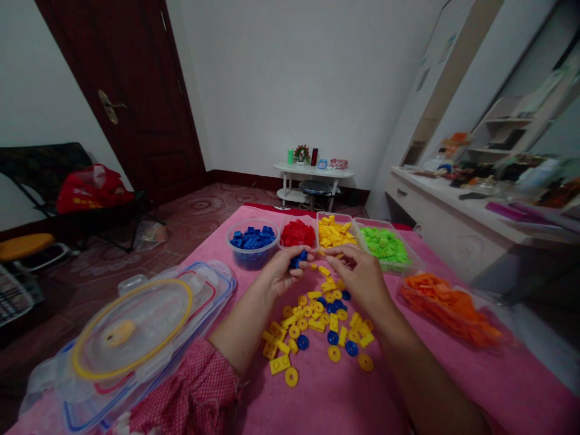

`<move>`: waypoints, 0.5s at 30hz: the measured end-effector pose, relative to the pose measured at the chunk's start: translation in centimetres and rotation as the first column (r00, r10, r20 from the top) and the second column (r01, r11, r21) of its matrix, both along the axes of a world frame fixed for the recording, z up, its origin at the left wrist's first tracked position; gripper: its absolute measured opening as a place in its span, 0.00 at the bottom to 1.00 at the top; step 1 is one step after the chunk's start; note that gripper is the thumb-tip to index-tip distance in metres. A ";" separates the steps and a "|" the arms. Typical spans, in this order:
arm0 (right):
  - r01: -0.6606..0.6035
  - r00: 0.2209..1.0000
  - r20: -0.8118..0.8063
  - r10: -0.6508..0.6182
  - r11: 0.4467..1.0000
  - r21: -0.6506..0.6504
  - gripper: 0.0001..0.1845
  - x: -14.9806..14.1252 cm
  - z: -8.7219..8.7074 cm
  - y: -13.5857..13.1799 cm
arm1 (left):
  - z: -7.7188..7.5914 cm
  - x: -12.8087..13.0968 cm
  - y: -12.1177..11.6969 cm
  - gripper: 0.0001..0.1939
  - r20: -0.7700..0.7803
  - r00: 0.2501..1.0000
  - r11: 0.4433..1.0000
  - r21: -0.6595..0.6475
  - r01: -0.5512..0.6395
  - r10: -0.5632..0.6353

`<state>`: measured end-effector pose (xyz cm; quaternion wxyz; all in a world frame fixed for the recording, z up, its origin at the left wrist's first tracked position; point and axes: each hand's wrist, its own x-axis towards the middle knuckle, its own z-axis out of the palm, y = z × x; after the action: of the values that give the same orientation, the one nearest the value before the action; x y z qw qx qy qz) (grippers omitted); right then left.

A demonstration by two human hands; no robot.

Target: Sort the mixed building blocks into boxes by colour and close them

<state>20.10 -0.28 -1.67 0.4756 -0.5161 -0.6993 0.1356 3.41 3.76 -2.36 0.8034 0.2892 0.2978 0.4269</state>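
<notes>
My left hand (281, 273) is closed round a small blue brick (298, 260), held above the pink cloth (326, 393). My right hand (357, 275) is beside it with fingers pinched near the same spot; what it pinches is too small to make out. Below both hands lies a loose pile of yellow and blue pieces (319, 326). Just beyond the hands stand a round bowl of blue bricks (252, 241), a tub of red bricks (298, 233), a tub of yellow bricks (334, 232) and a tub of green bricks (385, 244).
A stack of clear container lids (131, 332) lies at the left on the cloth. An open tray of orange pieces (446, 305) is at the right. A white desk (453, 223) stands to the right, a dark chair with a red bag (90, 190) to the left.
</notes>
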 end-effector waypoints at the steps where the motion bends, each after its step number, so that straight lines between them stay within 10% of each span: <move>1: 0.019 1.000 -0.015 -0.019 1.000 -0.008 0.10 0.5 0.2 0.0 | 0.8 -0.5 0.6 0.04 -0.068 0.991 0.988 0.115 -0.103 0.111; 6: 0.070 0.997 -0.009 -0.070 0.996 -0.046 0.11 1.9 0.7 0.0 | 2.7 -3.5 5.6 0.10 -0.402 0.598 0.671 0.663 -0.332 0.693; 11: 0.024 0.990 0.144 0.002 0.985 -0.173 0.10 2.6 0.4 0.2 | 1.9 -4.9 6.7 0.10 -0.577 0.275 0.572 0.813 0.105 0.769; 15: -0.003 0.913 0.370 0.171 0.910 -0.415 0.09 3.2 -1.0 0.1 | 1.1 -2.8 2.8 0.12 -0.568 0.268 0.486 0.815 0.316 0.778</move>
<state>23.34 -0.14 -2.72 0.1993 -0.5877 -0.7605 0.1913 0.63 6.51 -1.26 0.1282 0.7583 0.5046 0.3924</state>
